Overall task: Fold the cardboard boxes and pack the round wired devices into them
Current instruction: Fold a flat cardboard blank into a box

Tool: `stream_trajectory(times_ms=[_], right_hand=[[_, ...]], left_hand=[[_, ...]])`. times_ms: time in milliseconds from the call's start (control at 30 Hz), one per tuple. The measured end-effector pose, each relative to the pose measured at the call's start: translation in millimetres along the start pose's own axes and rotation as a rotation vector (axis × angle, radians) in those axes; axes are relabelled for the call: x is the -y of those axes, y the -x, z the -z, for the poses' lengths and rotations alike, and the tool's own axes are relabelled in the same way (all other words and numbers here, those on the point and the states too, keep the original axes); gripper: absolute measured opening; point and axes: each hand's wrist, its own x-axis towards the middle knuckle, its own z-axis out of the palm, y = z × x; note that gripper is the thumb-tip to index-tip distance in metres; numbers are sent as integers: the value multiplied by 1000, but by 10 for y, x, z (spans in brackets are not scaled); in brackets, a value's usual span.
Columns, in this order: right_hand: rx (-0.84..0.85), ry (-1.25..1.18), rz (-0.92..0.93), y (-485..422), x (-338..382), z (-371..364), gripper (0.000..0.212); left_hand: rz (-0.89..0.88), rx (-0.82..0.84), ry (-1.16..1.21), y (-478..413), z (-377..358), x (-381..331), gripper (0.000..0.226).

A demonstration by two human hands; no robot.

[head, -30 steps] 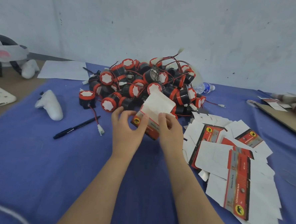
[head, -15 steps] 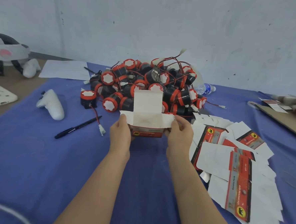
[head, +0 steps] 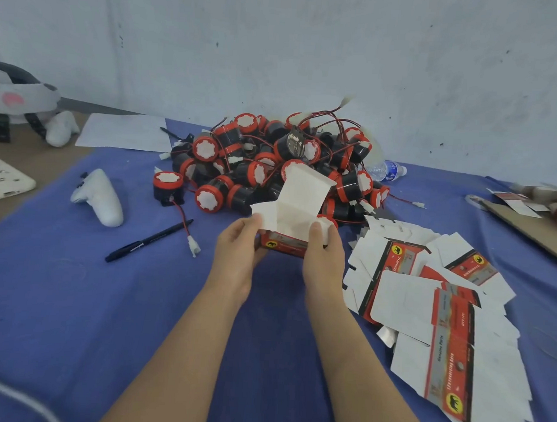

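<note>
Both my hands hold a small red-and-white cardboard box (head: 295,208) above the blue cloth, its top open and its white lid flap raised toward the far right. My left hand (head: 237,244) grips the box's left side, thumb on the left side flap. My right hand (head: 323,249) grips the right side, thumb against the right flap. Just behind the box lies a heap of round black-and-red wired devices (head: 273,165). One device (head: 167,184) sits apart at the heap's left, its red wire trailing to a white plug. Flat unfolded boxes (head: 444,305) are spread at the right.
A black pen (head: 148,240) and a white controller (head: 98,196) lie on the blue cloth (head: 69,296) at the left. A paper sheet (head: 125,131) and a headset (head: 13,96) are at the back left, a water bottle (head: 385,170) behind the heap, brown cardboard (head: 530,226) at the far right.
The box went from a flattened sleeve to an opened-up box held upright. Its side flaps spread out, and the lid flap now leans to the right.
</note>
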Motion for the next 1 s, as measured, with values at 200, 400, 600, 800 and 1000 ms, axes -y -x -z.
stream_trajectory(times_ms=[200,400,600,800,1000], right_hand=[[4,-40,-68,-23,39,34,40],[53,-78,-211,-5,61,64,32],[77,7,-178,-52,82,22,35],[262,-53,-305,-39,109,-174,62],[379,128,-163,137,167,-707,47]], left_hand=[[-50,80,12,35,-30,-36,24],[-91,81,2,46,-29,-57,33],[-49,158,-24,68,-74,-68,92],[-421,-83,-175,171,-103,-170,70],[-262,-708,430,-169,444,-483,36]])
